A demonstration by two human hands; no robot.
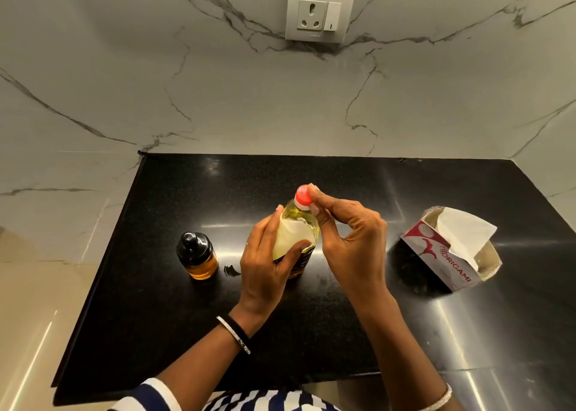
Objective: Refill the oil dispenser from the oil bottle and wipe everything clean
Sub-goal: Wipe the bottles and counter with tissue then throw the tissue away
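A clear oil bottle (pixel 307 223) of yellow oil with a red cap (pixel 303 196) stands mid-counter. My left hand (pixel 265 261) grips its body with a white tissue (pixel 291 236) pressed between palm and bottle. My right hand (pixel 346 233) pinches the red cap with thumb and fingertips. The oil dispenser (pixel 197 256), a small glass jar with a black lid and amber oil, stands to the left of the bottle, apart from both hands.
The black countertop (pixel 311 323) meets a marble wall at the back and left. An open tissue box (pixel 452 250) with a tissue sticking up sits on the right. A small dark smear (pixel 231 270) lies between dispenser and bottle. A wall socket (pixel 319 10) is above.
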